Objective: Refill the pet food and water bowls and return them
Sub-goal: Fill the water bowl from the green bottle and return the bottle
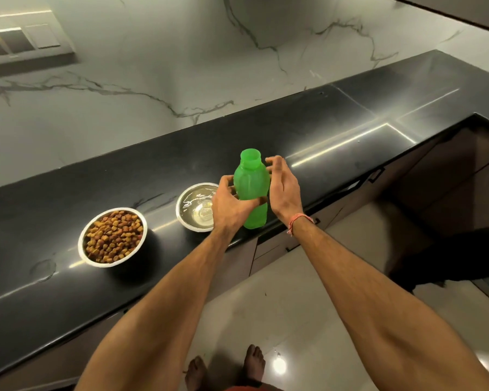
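Note:
A green plastic bottle (251, 182) stands upright over the front edge of the black counter (322, 131), its mouth uncapped. My left hand (229, 204) grips the bottle around its middle. My right hand (283, 182) hovers just right of the bottle's neck with fingers curled; whether it holds a cap I cannot tell. A steel bowl (194, 206) holding clear water sits just left of the bottle, partly behind my left hand. Further left stands a steel bowl (112, 238) heaped with brown kibble.
A marble wall rises behind the counter. Brown cabinet drawers (280, 244) with dark handles sit under the counter on the right. Glossy tiled floor (308, 320) and my bare feet lie below.

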